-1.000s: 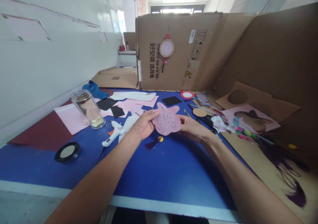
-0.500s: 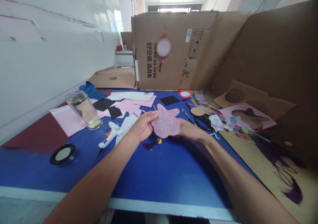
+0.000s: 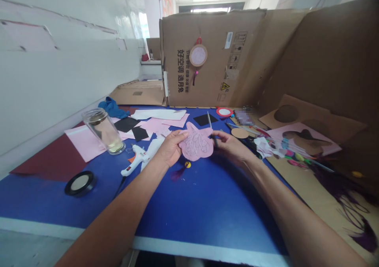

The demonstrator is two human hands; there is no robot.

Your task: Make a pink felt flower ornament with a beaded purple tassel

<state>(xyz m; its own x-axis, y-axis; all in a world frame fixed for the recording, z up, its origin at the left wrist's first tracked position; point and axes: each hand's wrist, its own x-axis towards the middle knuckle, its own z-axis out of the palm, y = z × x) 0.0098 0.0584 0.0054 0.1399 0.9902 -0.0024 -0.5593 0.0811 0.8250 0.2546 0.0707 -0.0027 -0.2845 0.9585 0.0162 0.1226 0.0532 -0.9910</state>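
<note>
Above table (image 3: 177,204), hands (image 3: 170,149) (image 3: 231,145) hold lobed, seemingly felt cutout (image 3: 197,144).

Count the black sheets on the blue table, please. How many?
3. A black sheet and a smaller black sheet lie among the pink sheets; the third black sheet lies to the right, behind the pink felt shape. More may hide under the pink sheets.

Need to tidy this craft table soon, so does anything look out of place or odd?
One thing stands out: the glass jar of yellowish liquid stands right beside the pink paper on the blue table, so a knock could wet the sheets. Otherwise it looks like ordinary craft clutter, with nothing visibly spilled or damaged.
</note>
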